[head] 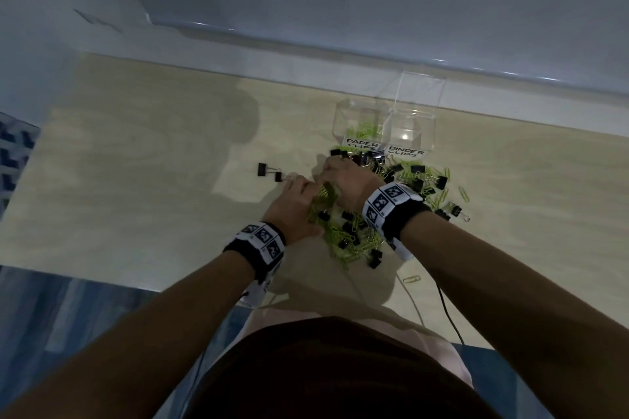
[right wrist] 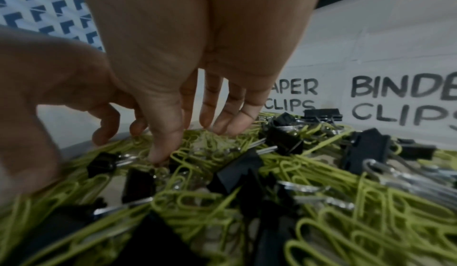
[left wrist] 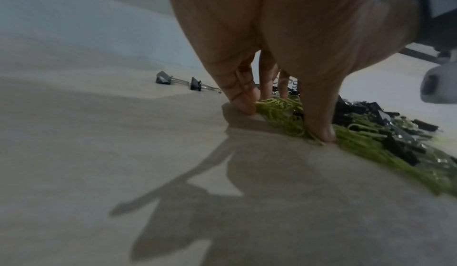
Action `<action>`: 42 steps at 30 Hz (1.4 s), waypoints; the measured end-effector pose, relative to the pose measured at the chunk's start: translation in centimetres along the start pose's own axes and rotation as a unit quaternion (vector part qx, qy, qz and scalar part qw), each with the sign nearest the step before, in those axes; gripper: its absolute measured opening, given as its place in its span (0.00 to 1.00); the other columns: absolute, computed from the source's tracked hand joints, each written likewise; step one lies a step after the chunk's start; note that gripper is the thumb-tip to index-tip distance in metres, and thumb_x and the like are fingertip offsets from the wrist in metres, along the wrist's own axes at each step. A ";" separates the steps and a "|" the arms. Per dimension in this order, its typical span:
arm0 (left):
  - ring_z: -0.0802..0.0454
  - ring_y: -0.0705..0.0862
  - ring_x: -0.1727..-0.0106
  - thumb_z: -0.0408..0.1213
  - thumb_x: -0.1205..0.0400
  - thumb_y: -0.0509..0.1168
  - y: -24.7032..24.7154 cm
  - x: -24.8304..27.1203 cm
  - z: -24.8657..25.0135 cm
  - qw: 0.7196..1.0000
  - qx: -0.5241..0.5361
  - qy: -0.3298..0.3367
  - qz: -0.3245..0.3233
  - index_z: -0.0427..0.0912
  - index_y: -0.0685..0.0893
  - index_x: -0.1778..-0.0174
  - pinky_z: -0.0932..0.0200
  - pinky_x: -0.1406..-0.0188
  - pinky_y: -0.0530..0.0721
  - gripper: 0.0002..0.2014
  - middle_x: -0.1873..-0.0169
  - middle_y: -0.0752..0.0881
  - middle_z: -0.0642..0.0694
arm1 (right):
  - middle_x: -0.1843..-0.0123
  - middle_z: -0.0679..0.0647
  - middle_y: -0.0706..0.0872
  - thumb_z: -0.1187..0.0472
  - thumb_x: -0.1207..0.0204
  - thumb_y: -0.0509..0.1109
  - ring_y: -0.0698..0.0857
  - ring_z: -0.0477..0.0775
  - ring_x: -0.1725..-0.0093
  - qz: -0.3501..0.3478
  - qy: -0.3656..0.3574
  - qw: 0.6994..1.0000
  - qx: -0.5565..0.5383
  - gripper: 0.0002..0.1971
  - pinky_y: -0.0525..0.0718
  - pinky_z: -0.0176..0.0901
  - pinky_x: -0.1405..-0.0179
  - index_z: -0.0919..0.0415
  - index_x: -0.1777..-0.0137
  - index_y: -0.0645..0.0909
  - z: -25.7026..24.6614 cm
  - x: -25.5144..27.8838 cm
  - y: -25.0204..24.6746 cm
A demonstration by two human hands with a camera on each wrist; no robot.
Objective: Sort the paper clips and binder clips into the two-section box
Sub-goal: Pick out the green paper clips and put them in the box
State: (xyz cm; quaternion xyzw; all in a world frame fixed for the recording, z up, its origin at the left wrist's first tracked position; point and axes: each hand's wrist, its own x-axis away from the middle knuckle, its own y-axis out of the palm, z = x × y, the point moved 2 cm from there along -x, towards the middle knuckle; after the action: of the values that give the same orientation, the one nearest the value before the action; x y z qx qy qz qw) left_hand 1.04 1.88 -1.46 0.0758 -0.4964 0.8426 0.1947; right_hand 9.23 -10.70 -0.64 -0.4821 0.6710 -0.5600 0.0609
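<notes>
A clear two-section box stands at the back, labelled PAPER CLIPS and BINDER CLIPS. Green paper clips lie in its left section; the right one looks bare. In front spreads a mixed pile of green paper clips and black binder clips. My left hand stands fingertips-down at the pile's left edge, with a clump of paper clips pinched between thumb and fingers. My right hand reaches into the pile with straight fingers, tips touching the clips.
Two binder clips lie apart to the left on the wooden table. A lone paper clip and cables lie near the front edge. A raised ledge runs behind the box.
</notes>
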 end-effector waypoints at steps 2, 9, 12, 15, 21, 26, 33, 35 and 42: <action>0.32 0.82 0.54 0.31 0.38 0.72 0.4 -0.2 0.0 0.999 0.021 0.026 0.030 0.30 0.85 0.57 0.43 0.54 0.85 0.15 0.59 0.85 0.32 | 0.38 0.54 0.74 0.72 0.31 0.70 0.75 0.56 0.38 -0.003 -0.006 1.000 0.014 0.21 0.73 0.39 0.49 0.57 0.38 0.78 -0.3 0.1 -0.2; 0.41 0.82 0.51 0.27 0.30 0.65 -0.4 -0.5 -1.0 0.985 0.128 -0.112 0.019 0.38 0.82 0.48 0.52 0.53 0.80 0.15 0.55 0.84 0.40 | 0.49 0.56 0.82 0.67 0.28 0.67 0.81 0.58 0.52 -0.001 0.062 0.998 -0.033 0.04 0.83 0.48 0.54 0.58 0.56 0.76 -0.1 0.9 0.4; 0.44 0.82 0.54 0.27 0.29 0.65 -0.5 -0.4 -1.2 0.984 0.133 -0.118 0.013 0.39 0.81 0.46 0.55 0.55 0.80 0.15 0.58 0.85 0.44 | 0.50 0.56 0.84 0.66 0.27 0.69 0.83 0.58 0.51 0.017 0.102 0.991 -0.084 0.04 0.83 0.45 0.52 0.60 0.54 0.81 0.6 1.5 0.5; 0.43 0.84 0.54 0.25 0.30 0.64 -0.4 -0.7 -1.9 0.981 0.148 -0.126 0.001 0.39 0.82 0.48 0.54 0.50 0.82 0.14 0.60 0.86 0.44 | 0.53 0.55 0.86 0.66 0.28 0.72 0.84 0.54 0.53 0.094 0.155 0.964 -0.195 0.03 0.81 0.40 0.53 0.61 0.55 0.84 1.6 2.4 0.6; 0.46 0.85 0.56 0.23 0.27 0.67 -2.3 -2.1 -0.8 0.952 0.272 -0.122 0.069 0.41 0.83 0.51 0.54 0.51 0.84 0.12 0.60 0.87 0.41 | 0.62 0.54 0.90 0.69 0.29 0.74 0.87 0.50 0.62 0.233 0.191 0.836 -0.460 0.04 0.88 0.43 0.59 0.61 0.62 0.85 3.1 4.7 -0.8; 0.46 0.86 0.61 0.26 0.24 0.67 -6.1 -7.0 2.4 0.931 0.323 -0.074 0.152 0.44 0.82 0.53 0.54 0.56 0.88 0.08 0.62 0.86 0.43 | 0.61 0.54 0.90 0.65 0.28 0.74 0.87 0.46 0.65 0.332 0.211 0.784 -0.481 0.03 0.87 0.35 0.64 0.64 0.58 0.84 5.6 4.9 -5.3; 0.52 0.82 0.60 0.25 0.26 0.69 -8.7 -13.5 6.3 0.943 0.261 -0.048 0.202 0.41 0.82 0.50 0.59 0.57 0.84 0.11 0.58 0.84 0.45 | 0.61 0.50 0.90 0.67 0.35 0.79 0.89 0.49 0.59 0.368 0.279 0.782 -0.418 0.09 0.89 0.45 0.53 0.53 0.66 0.85 8.7 1.3 -8.6; 0.54 0.80 0.55 0.27 0.25 0.69 -8.5 -12.9 6.1 0.961 0.203 -0.036 0.186 0.42 0.81 0.47 0.63 0.52 0.82 0.13 0.52 0.82 0.46 | 0.55 0.51 0.90 0.69 0.34 0.78 0.88 0.48 0.55 0.356 0.292 0.801 -0.383 0.09 0.88 0.40 0.51 0.54 0.58 0.85 8.4 1.5 -7.9; 0.51 0.82 0.56 0.32 0.23 0.69 -3.7 -3.5 1.1 0.994 0.104 -0.020 0.026 0.43 0.83 0.53 0.55 0.50 0.83 0.05 0.57 0.82 0.49 | 0.54 0.50 0.87 0.69 0.26 0.68 0.86 0.48 0.58 0.201 0.149 0.945 -0.210 0.08 0.86 0.38 0.56 0.56 0.57 0.86 3.8 5.8 -2.1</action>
State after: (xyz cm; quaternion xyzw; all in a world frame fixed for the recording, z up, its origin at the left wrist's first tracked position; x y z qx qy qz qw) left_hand 5.63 1.63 0.97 0.0995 -0.4112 0.8929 0.1541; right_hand 9.69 -17.27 2.32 -0.2496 0.8578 -0.4483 -0.0308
